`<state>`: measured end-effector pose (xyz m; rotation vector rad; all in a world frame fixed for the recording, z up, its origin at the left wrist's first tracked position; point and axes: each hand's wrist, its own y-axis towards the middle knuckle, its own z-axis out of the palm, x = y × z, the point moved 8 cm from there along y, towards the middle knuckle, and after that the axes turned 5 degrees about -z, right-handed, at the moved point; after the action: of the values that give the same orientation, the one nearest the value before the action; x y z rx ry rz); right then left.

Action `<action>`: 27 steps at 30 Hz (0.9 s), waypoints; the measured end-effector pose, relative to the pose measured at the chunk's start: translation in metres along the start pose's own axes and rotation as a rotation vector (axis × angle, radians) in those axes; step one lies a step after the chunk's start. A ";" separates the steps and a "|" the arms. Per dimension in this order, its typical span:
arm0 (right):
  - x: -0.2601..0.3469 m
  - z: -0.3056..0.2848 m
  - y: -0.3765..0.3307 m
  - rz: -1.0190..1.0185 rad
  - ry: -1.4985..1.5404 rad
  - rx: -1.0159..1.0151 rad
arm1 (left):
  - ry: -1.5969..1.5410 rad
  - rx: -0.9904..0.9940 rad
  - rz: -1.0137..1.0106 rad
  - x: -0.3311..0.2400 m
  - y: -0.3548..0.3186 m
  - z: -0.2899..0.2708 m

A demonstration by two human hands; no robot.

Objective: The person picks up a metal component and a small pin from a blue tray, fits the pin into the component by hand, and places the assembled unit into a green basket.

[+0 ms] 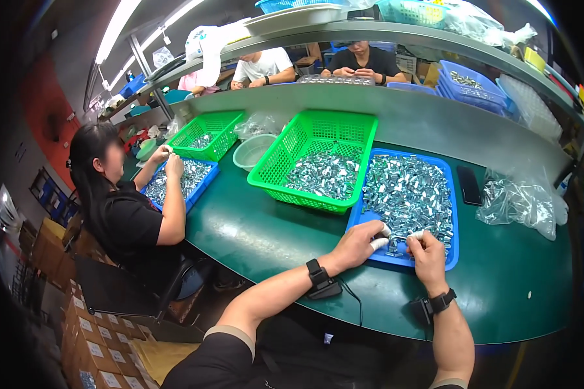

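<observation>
Working over the blue tray (456, 223), I hold my left hand's (362, 243) fingertips parted; whether my right hand (427, 253) grips anything, I cannot tell. Metal pieces (407, 194) lie beneath and beyond my fingers.

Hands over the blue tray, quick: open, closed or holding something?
Left hand: looks open, nothing seen in it.
Right hand: pinched closed, can't tell if holding anything.
</observation>
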<state>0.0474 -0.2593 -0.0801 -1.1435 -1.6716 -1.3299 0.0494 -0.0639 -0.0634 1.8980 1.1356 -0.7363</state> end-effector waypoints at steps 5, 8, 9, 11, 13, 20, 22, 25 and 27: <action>0.002 0.002 0.002 0.032 -0.045 0.044 | -0.070 -0.004 0.029 -0.002 -0.003 0.002; 0.003 0.004 0.003 0.037 -0.051 0.044 | -0.064 0.002 0.045 -0.001 -0.001 -0.001; 0.003 0.004 0.003 0.039 -0.068 0.057 | -0.047 -0.004 0.064 -0.002 -0.001 -0.002; 0.002 0.004 0.001 0.052 -0.090 0.070 | -0.024 -0.002 0.096 -0.004 -0.004 0.002; 0.003 0.003 0.001 0.065 -0.061 0.060 | -0.018 0.005 0.105 -0.005 -0.005 0.004; 0.004 0.005 -0.002 0.050 -0.062 0.097 | -0.019 0.013 0.135 -0.008 -0.006 0.002; 0.005 0.004 -0.001 0.069 -0.060 0.097 | -0.067 0.009 0.097 -0.004 -0.006 0.002; 0.002 0.004 -0.001 0.036 -0.058 0.099 | -0.075 0.004 0.092 -0.003 -0.005 0.001; 0.003 0.006 -0.002 0.029 -0.056 0.105 | -0.046 0.004 0.119 -0.005 -0.007 0.001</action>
<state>0.0444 -0.2533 -0.0797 -1.1482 -1.7368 -1.1877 0.0410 -0.0653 -0.0619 1.9242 0.9847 -0.7124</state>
